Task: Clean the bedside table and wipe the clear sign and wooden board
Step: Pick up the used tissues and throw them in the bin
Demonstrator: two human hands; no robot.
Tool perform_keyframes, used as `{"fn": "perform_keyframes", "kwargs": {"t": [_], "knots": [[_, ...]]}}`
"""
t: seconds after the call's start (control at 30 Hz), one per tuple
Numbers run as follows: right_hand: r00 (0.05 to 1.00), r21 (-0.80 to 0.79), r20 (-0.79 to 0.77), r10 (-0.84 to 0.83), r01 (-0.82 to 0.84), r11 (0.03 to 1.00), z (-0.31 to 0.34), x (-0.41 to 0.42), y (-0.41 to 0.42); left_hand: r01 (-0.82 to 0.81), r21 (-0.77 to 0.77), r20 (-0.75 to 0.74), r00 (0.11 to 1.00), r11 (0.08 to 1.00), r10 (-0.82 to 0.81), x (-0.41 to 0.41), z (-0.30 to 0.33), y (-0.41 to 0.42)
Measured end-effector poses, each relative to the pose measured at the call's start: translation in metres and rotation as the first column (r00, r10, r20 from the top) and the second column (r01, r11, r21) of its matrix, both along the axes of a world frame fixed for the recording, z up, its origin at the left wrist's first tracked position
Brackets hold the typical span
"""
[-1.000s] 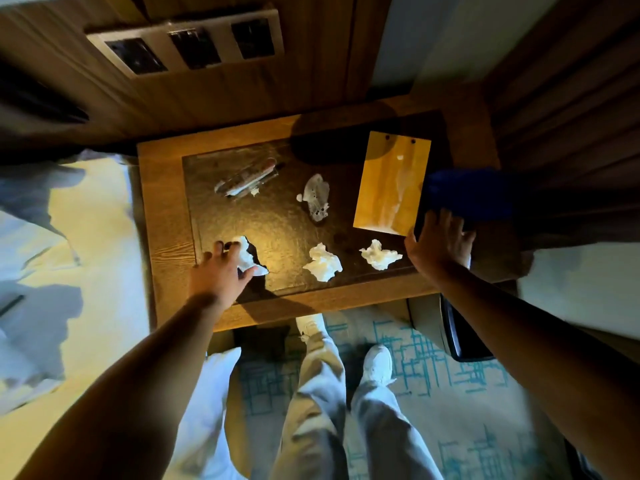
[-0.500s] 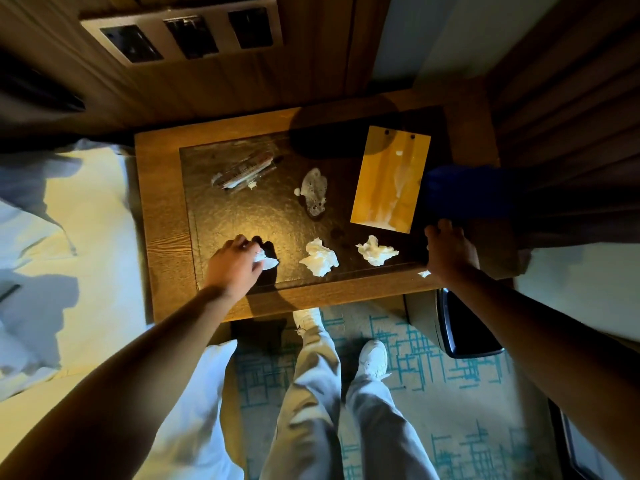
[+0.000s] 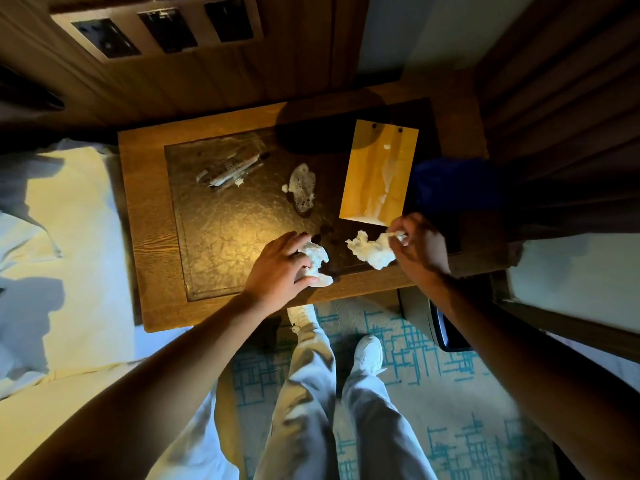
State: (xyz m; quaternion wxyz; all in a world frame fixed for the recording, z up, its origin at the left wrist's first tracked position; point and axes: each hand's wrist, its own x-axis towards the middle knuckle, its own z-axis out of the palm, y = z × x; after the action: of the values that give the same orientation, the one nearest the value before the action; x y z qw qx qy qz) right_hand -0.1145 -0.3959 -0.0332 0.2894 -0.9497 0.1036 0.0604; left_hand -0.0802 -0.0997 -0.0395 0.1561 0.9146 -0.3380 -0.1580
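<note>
Dim bedside corner; wooden worktop (image 3: 152,237) with dark inlay. Wooden board (image 3: 379,174) just beyond my right hand (image 3: 420,249), clear sign (image 3: 230,168) well beyond my left hand (image 3: 277,268). Litter goes first, I judge: left fingers curl round a tissue wad (image 3: 317,259); right pinches another tissue (image 3: 370,251).
</note>
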Motion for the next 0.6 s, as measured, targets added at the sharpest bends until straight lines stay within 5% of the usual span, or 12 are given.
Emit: {"fn": "perform_keyframes", "kwargs": {"t": [0.13, 0.4, 0.6], "knots": [[0.999, 0.069, 0.032, -0.023, 0.021, 0.997, -0.018, -0.006, 0.031, 0.089, 0.105, -0.034, 0.996, 0.991, -0.086, -0.005, -0.012, 0.001], [0.961, -0.120, -0.123, 0.249, -0.264, 0.957, -0.035, -0.024, 0.037, -0.065, 0.219, -0.093, 0.992, 0.974, 0.087, -0.003, -0.009, 0.003], [0.939, -0.279, -0.208, 0.272, -0.324, 0.904, -0.037, -0.029, 0.031, -0.140, 0.304, -0.105, 0.978, 0.942, 0.179, -0.003, -0.011, 0.010]]}}
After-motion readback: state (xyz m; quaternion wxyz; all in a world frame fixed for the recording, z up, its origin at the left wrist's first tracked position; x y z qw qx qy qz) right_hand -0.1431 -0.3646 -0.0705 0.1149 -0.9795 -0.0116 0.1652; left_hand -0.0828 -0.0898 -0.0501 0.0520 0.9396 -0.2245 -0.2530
